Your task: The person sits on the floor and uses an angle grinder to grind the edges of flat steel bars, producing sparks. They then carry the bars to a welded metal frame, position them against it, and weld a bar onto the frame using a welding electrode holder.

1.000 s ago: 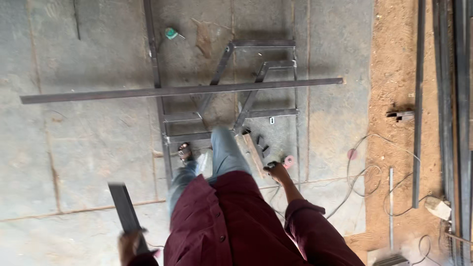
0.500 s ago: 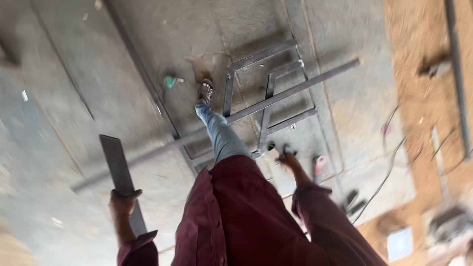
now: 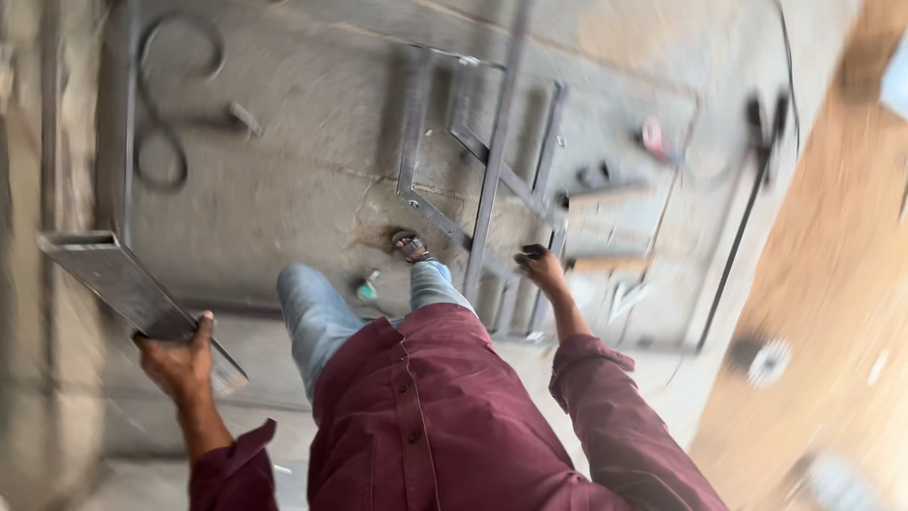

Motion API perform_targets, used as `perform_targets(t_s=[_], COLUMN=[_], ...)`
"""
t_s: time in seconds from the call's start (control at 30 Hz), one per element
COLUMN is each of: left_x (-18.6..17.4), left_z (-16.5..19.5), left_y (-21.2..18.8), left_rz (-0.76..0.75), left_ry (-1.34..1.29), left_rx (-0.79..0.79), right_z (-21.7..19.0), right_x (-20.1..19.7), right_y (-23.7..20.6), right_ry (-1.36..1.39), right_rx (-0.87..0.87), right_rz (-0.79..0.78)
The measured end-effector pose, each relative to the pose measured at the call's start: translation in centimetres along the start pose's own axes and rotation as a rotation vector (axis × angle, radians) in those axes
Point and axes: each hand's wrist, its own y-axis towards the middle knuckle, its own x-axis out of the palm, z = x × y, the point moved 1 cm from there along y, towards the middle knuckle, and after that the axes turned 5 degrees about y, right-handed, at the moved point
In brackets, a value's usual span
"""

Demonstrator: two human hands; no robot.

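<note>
We look down on a concrete floor (image 3: 284,180) with bare earth along its right side. The largest item on it is a welded steel frame (image 3: 482,151), lying flat ahead of our sandalled foot (image 3: 410,247). A coiled cable (image 3: 156,114) lies at upper left; small tools at upper right are too blurred to identify.

The left hand (image 3: 180,364) is wrapped around the near end of a rectangular steel tube (image 3: 118,279), held clear of the floor and angled up and away to the left. The far end is open and hollow. We judge the tube rigid and moderately heavy, with smooth faces and sharp cut edges. Gripped at one end, it will lever downward; a hold nearer mid-length would balance it better.

The right hand (image 3: 541,268) hangs free above the frame, fingers loosely curled and holding nothing.

No containers are visible.
</note>
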Motion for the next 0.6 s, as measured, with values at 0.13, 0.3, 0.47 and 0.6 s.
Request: perform_targets(t_s=[0.13, 0.3, 0.47, 0.6], left_x=[2.8, 12.4, 18.8, 20.9], left_z=[9.4, 21.6, 23.8, 18.3], left_y=[16.5, 23.0, 12.1, 1.1], left_rz=[-0.096, -0.370, -0.967, -1.303], left_ry=[0.229, 0.478, -0.252, -0.285], left_rx=[0.542, 0.962, 0.693, 0.640], right_z=[1.8, -6.9, -18.9, -16.3], right_x=[5.4, 21.9, 33.2, 37.4], right_y=[-6.6, -11.9, -9.8, -5.6], right_ry=[0.043, 0.559, 0.105, 0.104], right_rx=[0.307, 0.237, 0.127, 0.336], right_rz=[0.381, 0.672, 0.787, 0.963])
